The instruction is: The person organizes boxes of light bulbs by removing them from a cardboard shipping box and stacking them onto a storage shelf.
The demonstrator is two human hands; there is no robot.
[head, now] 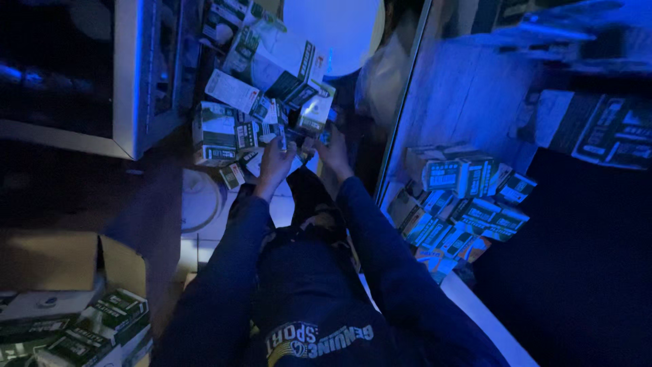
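The room is dim and blue-lit. I crouch over a heap of small green-and-white cartons (234,126) on the floor. My left hand (276,158) is curled around a small carton (272,131) at the heap's near edge. My right hand (333,148) is raised beside it, fingers closed on a small object (324,137) too dark to make out. Both arms are in dark long sleeves. A larger carton (314,109) tilts just beyond my hands.
A second stack of similar cartons (462,204) lies at the right against a shelf wall. A grey cabinet (136,75) stands at the left. A cardboard box (51,261) and more cartons (102,326) sit at the lower left. A round white lid (198,200) lies nearby.
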